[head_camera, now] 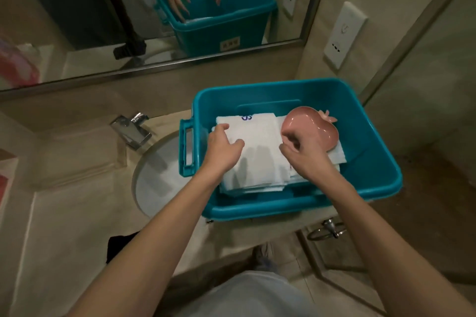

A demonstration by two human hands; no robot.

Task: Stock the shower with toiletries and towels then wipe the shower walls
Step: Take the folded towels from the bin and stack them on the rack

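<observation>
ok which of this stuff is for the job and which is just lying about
For the job: white towels, teal bin holding them, pink dish (possibly), left hand on the towels, right hand by the dish.
Lying about: faucet, sink, wall socket, mirror.

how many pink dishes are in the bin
1: the dish lies on the towels in the far right part of the bin, beside the right hand. Others may be hidden under the towels.

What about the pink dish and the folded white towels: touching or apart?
Touching. The head view shows the pink dish resting on the folded white towels inside the teal bin, no gap between them.
</observation>
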